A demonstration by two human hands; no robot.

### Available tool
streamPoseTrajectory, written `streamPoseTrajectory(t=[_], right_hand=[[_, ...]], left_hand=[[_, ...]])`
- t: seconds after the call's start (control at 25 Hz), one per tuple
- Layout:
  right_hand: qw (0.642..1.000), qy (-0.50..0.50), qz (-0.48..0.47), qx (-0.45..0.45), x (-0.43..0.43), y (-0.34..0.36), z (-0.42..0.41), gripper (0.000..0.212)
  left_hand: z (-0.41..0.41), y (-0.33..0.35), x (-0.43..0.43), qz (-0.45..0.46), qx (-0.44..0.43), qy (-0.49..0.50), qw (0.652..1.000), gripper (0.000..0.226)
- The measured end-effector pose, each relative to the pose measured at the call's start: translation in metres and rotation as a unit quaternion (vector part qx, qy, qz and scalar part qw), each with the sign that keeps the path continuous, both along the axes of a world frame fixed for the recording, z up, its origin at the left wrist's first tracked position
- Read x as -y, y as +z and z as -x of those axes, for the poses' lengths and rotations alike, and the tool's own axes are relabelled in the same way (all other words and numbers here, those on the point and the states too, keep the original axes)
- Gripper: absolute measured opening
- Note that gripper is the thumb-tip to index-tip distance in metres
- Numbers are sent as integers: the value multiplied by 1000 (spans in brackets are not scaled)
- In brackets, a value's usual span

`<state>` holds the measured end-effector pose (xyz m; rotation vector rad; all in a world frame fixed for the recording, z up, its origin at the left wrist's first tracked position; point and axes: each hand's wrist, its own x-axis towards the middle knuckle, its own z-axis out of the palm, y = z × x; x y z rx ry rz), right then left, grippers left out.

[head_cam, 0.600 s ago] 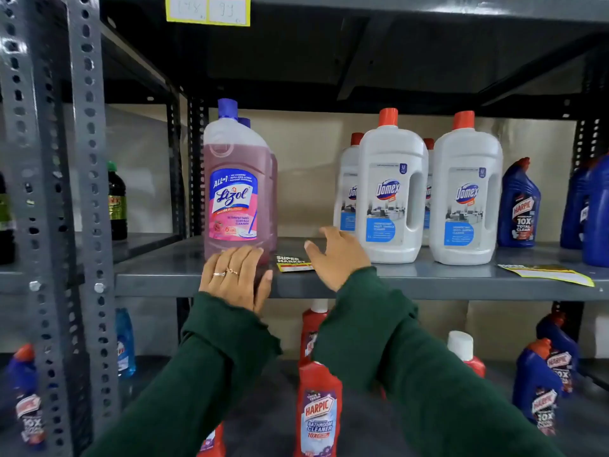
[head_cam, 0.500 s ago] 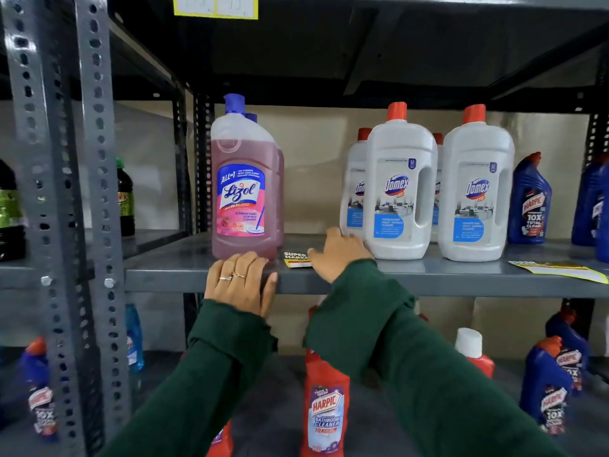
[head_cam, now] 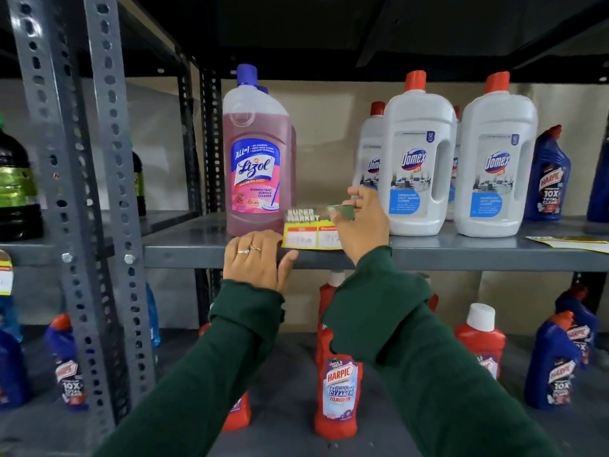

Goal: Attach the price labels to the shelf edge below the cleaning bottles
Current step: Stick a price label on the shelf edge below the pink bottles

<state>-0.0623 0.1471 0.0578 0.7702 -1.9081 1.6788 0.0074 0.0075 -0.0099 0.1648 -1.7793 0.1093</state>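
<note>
A yellow price label with a "Super Market" header stands tilted up on the grey shelf edge, its lower edge at the shelf's front lip. My right hand pinches its top right corner. My left hand rests flat on the shelf edge just left of the label, fingers together, holding nothing. A pink Lizol bottle stands right behind my left hand. White Domex bottles stand to the right of my right hand.
Another yellow label lies flat on the shelf at far right. Blue Harpic bottles stand beyond the Domex. Red and blue Harpic bottles fill the lower shelf. Perforated grey uprights stand at the left, with dark bottles behind them.
My right hand has lifted the label off the shelf surface and raised it upright towards the front edge. My left hand stays on the shelf edge. The view has moved closer.
</note>
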Motion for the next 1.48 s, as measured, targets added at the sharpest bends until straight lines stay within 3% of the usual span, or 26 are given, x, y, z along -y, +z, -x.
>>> streamPoseTrajectory(t=[0.12,0.24,0.36,0.48,0.6,0.72,0.96,1.04,1.48], right_hand=[[991,127,26,32,-6,-10,-11,40],[987,161,-3,9,-10,-30,-26,28],[989,126,-45,-64,-11,-46,-38,15],[980,59,-91,-169,-5,-55,-45,10],[970,27,-126,-207,3,-62,-48,13],[969,7,-137,-206,9,-66,-45,11],[963,-58,-132,-226,16,-67,-47,7],[962,-71,-138,-224,18,-66,-48,8],[962,-132,-111,-214,24,-52,-49,14]], left_hand=[[-10,11,-8,-167,4,-189,968,78],[-29,16,-3,-195,18,-331,923,46],[-48,17,7,-218,86,-283,930,25],[-60,13,10,-187,77,-219,955,10],[-69,13,11,-122,66,-210,968,12],[-69,13,18,-48,101,-212,971,13],[-59,4,25,-43,115,-175,977,11],[-57,3,26,-51,104,-173,978,3],[-48,11,20,-92,-8,-174,980,11]])
